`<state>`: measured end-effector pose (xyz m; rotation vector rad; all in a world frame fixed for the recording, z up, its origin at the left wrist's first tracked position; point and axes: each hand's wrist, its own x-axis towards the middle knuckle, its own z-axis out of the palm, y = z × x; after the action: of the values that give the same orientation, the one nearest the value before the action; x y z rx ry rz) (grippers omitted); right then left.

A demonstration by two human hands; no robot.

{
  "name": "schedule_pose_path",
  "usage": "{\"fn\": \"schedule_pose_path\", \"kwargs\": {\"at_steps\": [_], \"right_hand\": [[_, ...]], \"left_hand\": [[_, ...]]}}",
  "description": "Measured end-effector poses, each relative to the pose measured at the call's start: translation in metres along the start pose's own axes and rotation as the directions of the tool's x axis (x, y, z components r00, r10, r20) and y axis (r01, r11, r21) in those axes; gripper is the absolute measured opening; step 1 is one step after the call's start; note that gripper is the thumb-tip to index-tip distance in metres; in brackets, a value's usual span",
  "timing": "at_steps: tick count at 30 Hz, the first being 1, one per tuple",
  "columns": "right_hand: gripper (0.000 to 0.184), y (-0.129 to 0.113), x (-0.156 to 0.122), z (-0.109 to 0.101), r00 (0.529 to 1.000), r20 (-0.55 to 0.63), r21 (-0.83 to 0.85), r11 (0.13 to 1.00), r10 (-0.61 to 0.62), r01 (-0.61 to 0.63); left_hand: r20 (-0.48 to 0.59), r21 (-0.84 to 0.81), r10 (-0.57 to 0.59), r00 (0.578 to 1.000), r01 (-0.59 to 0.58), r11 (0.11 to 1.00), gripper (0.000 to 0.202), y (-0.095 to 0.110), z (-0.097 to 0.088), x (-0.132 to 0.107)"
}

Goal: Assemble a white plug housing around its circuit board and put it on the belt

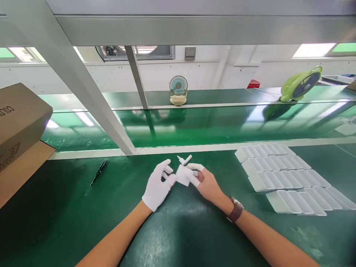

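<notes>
My left hand (pixel 158 187), in a white glove, has its fingers curved and apart, the thumb tip right at the left edge of a small white square piece (pixel 182 175). Whether the thumb presses on it I cannot tell. My right hand (pixel 207 182) wears white finger covers and pinches the square piece from its right side. Just behind the piece, a small white tube-like item with a pointed tip (pixel 181 160) and a white stick-shaped part (pixel 188 159) cross each other. Their lower ends are hidden behind the square piece.
Black tweezers (pixel 99 172) lie left on the green table (pixel 91 222). White compartment trays (pixel 283 174) overlap at the right. A cardboard box (pixel 22 122) stands far left. Beyond a slanted metal post (pixel 91 96) are a small fan (pixel 178 89) and a green fan (pixel 300 84).
</notes>
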<state>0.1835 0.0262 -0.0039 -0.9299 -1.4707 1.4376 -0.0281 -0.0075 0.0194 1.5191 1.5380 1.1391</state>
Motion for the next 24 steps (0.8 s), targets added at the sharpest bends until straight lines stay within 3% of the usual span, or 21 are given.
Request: {"fn": "schedule_pose_path", "kwargs": {"at_steps": [4, 8, 13, 20, 24], "right_hand": [[0.046, -0.002, 0.006, -0.004, 0.990, 0.043, 0.166, 0.977, 0.131, -0.136], [0.044, -0.007, 0.006, -0.004, 0.977, 0.082, 0.232, 0.950, 0.195, -0.209], [0.041, -0.009, 0.004, -0.001, 0.963, 0.138, 0.254, 0.931, 0.233, -0.262], [0.047, -0.009, 0.002, 0.000, 0.956, 0.166, 0.235, 0.932, 0.241, -0.276], [0.047, -0.010, 0.002, 0.000, 0.956, 0.178, 0.224, 0.936, 0.233, -0.270]], "left_hand": [[0.133, 0.231, 0.113, 0.985, -0.141, 0.963, 0.080, 0.004, 0.014, -0.013], [0.132, 0.248, 0.166, 0.977, -0.195, 0.949, 0.067, 0.008, 0.024, -0.018], [0.110, 0.219, 0.195, 0.975, -0.215, 0.952, 0.062, 0.007, 0.023, -0.017], [0.114, 0.225, 0.170, 0.979, -0.192, 0.955, 0.053, 0.004, 0.022, -0.018], [0.098, 0.226, 0.213, 0.972, -0.230, 0.947, 0.054, -0.004, 0.024, -0.018]]}}
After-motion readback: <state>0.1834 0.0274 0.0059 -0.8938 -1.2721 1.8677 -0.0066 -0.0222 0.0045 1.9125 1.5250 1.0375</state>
